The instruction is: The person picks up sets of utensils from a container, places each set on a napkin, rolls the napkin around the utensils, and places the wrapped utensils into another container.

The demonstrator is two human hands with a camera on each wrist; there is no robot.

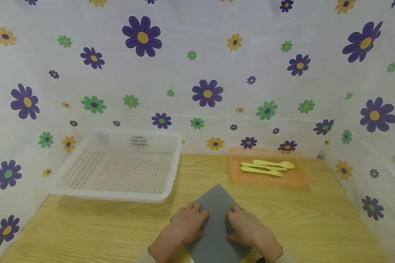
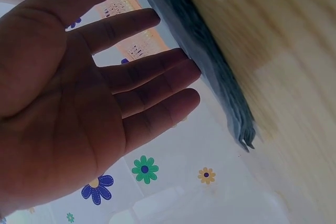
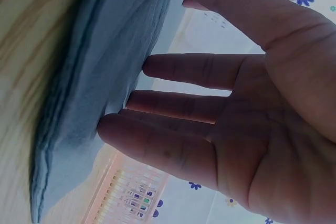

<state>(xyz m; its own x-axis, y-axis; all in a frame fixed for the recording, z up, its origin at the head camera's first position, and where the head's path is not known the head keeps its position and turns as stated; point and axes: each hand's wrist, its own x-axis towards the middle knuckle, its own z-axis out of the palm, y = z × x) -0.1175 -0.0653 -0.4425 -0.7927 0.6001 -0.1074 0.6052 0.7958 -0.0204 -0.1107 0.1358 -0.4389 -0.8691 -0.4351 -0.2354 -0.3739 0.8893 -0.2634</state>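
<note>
Touching the cloth, in front of the basket and to its right, with left hand and right hand, nearly straight-fingered and gripping nothing. Best to press evenly from both sides, smoothing gently to avoid shifting the stacked layers.

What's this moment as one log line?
left hand: touching grey layered sheet | right hand: touching same sheet | orange tray: holding yellow cutlery | white basket: left of tray
</note>
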